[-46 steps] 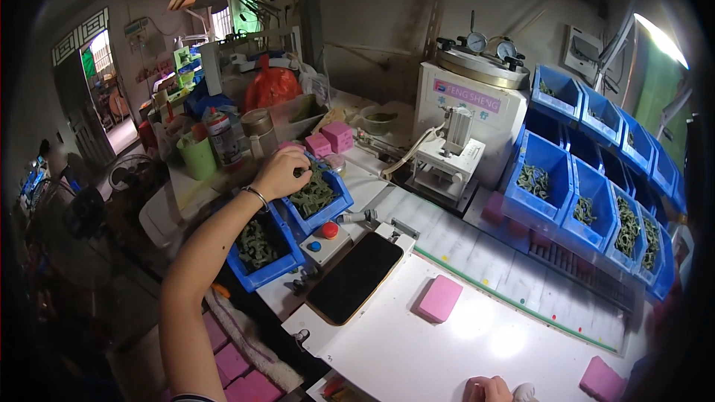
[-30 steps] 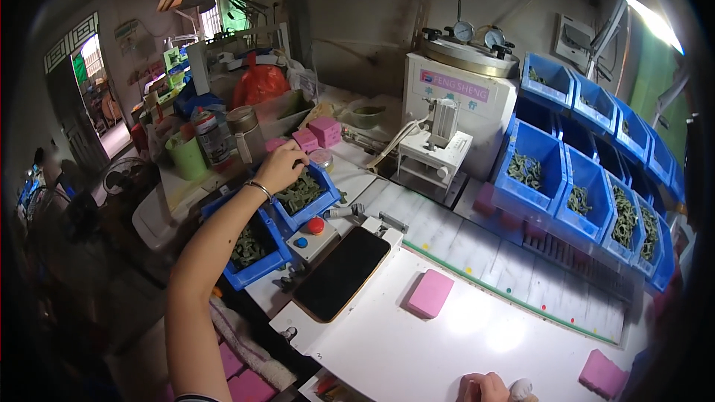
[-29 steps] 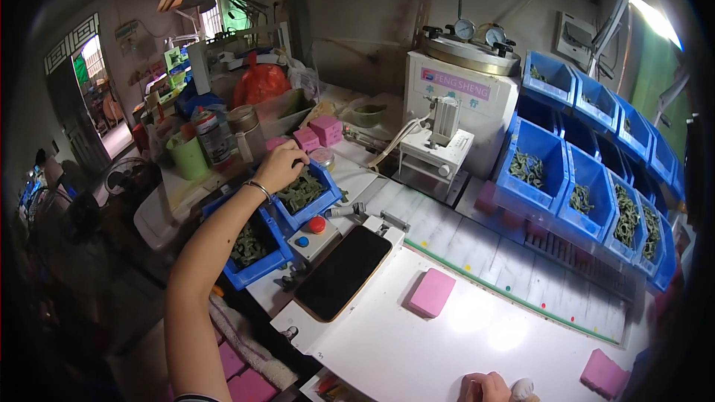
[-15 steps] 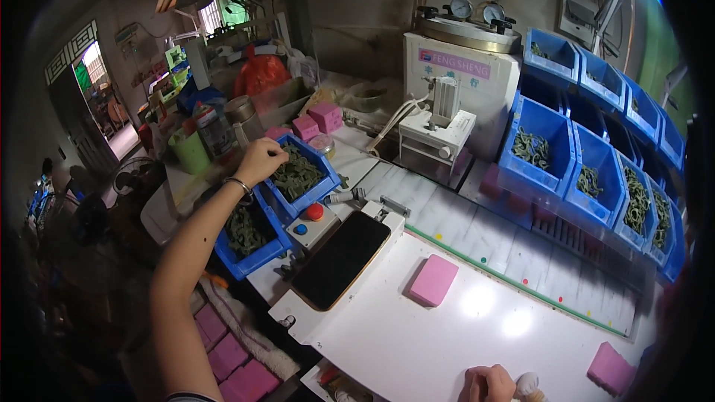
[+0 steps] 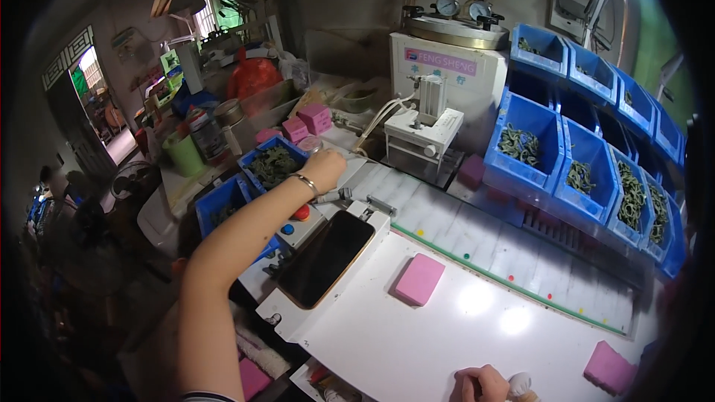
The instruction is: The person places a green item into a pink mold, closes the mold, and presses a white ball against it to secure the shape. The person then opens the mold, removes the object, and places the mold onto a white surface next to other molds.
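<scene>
My left hand [image 5: 325, 170] reaches over the far right corner of a blue bin [image 5: 272, 162] of curled grey-green pieces. Its fingers are curled together, and whatever is in them is hidden. A metal bracelet circles that wrist. At the lower edge my right hand [image 5: 484, 385] rests on the white worktop [image 5: 372, 335] with bent fingers; a small whitish thing [image 5: 520, 385] shows beside them, and I cannot make out what they hold. Between the hands lies a pink block [image 5: 420, 280] on the worktop. A dark-screened phone [image 5: 326, 259] lies left of it.
A second pink block [image 5: 611, 368] lies at the right. Stacked blue bins [image 5: 521, 141] with grey-green pieces stand at the far right. A white press [image 5: 424, 123] stands at the back. Beneath my left forearm are a red button [image 5: 302, 213] and another blue bin [image 5: 223, 205].
My left hand has moved right from above the middle of the bin to its far right corner. My right hand stays at the lower edge. The whole view has shifted slightly.
</scene>
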The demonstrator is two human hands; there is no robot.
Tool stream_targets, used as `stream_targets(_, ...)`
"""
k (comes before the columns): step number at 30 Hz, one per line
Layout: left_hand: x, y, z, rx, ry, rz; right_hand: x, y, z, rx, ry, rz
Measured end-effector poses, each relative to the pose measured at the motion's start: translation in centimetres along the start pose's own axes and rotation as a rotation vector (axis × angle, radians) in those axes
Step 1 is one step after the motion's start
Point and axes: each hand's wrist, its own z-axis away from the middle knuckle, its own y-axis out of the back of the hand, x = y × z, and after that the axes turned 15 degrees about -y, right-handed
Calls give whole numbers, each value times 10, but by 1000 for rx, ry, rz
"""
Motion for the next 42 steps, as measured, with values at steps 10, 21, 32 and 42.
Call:
stream_targets(10,-10,-35,-26,-118,197,-11,1,3,-1,-43,-19,-74)
stream_targets(21,-86,35,42,361,624,391,-3,3,-4,-38,-60,-45)
stream_targets(32,-64,30,88,445,648,232,-2,4,3,-16,-11,-50)
stream_targets(42,196,112,20,130,40,444,-9,0,-4,-16,-4,-44)
